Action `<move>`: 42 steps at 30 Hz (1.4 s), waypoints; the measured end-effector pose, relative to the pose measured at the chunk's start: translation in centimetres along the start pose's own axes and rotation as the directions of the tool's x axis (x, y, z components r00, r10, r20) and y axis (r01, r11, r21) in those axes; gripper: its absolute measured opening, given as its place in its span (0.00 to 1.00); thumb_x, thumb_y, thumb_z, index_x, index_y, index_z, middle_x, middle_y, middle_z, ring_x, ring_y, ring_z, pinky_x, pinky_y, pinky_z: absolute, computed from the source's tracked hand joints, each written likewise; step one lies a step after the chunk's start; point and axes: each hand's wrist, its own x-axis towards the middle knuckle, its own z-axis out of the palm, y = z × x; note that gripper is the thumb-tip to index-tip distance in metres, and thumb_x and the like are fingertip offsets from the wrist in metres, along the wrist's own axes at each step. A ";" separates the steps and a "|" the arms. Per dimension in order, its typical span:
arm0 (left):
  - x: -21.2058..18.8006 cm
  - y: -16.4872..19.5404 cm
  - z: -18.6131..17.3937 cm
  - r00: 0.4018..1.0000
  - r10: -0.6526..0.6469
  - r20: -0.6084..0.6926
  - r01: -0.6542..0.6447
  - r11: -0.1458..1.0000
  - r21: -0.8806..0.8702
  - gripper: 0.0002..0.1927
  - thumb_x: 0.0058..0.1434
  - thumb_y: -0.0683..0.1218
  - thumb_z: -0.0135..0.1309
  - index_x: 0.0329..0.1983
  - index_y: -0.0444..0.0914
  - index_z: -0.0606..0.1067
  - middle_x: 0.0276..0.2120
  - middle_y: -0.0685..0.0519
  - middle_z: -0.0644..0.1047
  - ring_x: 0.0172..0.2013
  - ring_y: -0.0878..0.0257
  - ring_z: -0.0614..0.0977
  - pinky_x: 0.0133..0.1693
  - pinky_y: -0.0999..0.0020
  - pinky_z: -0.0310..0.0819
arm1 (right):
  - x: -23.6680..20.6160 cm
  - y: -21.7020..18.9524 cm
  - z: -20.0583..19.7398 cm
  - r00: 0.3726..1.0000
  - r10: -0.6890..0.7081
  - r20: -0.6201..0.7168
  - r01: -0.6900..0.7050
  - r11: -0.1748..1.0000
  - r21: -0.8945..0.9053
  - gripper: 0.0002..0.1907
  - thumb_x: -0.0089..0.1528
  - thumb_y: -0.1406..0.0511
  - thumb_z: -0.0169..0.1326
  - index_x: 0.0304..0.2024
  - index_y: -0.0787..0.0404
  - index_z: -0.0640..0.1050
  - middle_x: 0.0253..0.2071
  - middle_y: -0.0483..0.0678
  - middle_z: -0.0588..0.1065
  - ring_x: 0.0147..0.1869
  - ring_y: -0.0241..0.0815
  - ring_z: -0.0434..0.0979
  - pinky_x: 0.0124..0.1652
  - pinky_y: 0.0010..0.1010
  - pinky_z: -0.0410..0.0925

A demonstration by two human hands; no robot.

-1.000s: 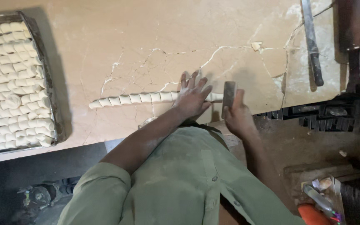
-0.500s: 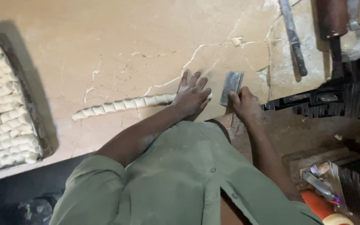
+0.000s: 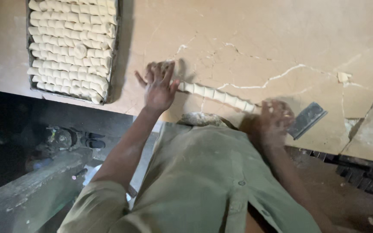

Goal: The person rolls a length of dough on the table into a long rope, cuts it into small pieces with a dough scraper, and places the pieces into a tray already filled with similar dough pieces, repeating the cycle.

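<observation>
A floured, cracked worktop is seen, with a scored dough rope lying near its front edge. The rope's left end is pressed by the left hand with fingers spread flat; at its right end a metal scraper is gripped by the right hand. Well left of the rope stands a tray filled with cut dough pieces

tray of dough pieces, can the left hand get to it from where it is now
Probably yes. The left hand rests on the near end of the dough rope, and only bare table lies between it and the tray to its left; nothing blocks the way.
</observation>
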 end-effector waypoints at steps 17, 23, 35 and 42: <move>11.5 -12.1 -6.4 0.865 0.494 0.086 -0.483 0.867 -0.126 0.21 0.69 0.59 0.49 0.64 0.56 0.69 0.62 0.47 0.64 0.64 0.47 0.63 0.59 0.26 0.52 | 17.3 -24.1 -0.8 0.995 0.100 0.030 -0.103 0.984 0.144 0.21 0.69 0.51 0.53 0.63 0.43 0.74 0.58 0.60 0.64 0.61 0.65 0.61 0.52 0.72 0.54; 18.5 -26.8 -15.5 0.880 0.453 -0.146 -0.460 0.888 -0.015 0.18 0.74 0.60 0.50 0.65 0.56 0.74 0.59 0.46 0.67 0.62 0.43 0.64 0.59 0.18 0.51 | 25.9 -38.4 -8.7 0.957 -0.153 -0.248 0.182 0.978 0.099 0.19 0.69 0.61 0.58 0.63 0.50 0.77 0.58 0.54 0.65 0.63 0.61 0.62 0.56 0.59 0.55; 22.9 -41.2 -13.6 0.983 0.106 -0.151 -0.112 0.993 -0.028 0.34 0.78 0.68 0.32 0.79 0.49 0.64 0.75 0.36 0.56 0.75 0.30 0.45 0.70 0.25 0.33 | 37.5 -46.5 -2.9 0.845 -0.455 -0.281 0.529 0.789 0.313 0.30 0.76 0.57 0.47 0.76 0.67 0.63 0.79 0.59 0.55 0.83 0.62 0.54 0.78 0.52 0.53; 22.7 -39.1 -15.7 0.991 0.070 -0.118 -0.071 0.998 -0.001 0.34 0.78 0.68 0.30 0.81 0.52 0.59 0.78 0.39 0.51 0.76 0.32 0.43 0.70 0.25 0.30 | 31.0 -41.5 -1.5 0.939 -0.274 -0.207 0.341 0.812 0.474 0.32 0.74 0.56 0.44 0.73 0.69 0.60 0.78 0.62 0.53 0.82 0.63 0.49 0.76 0.53 0.48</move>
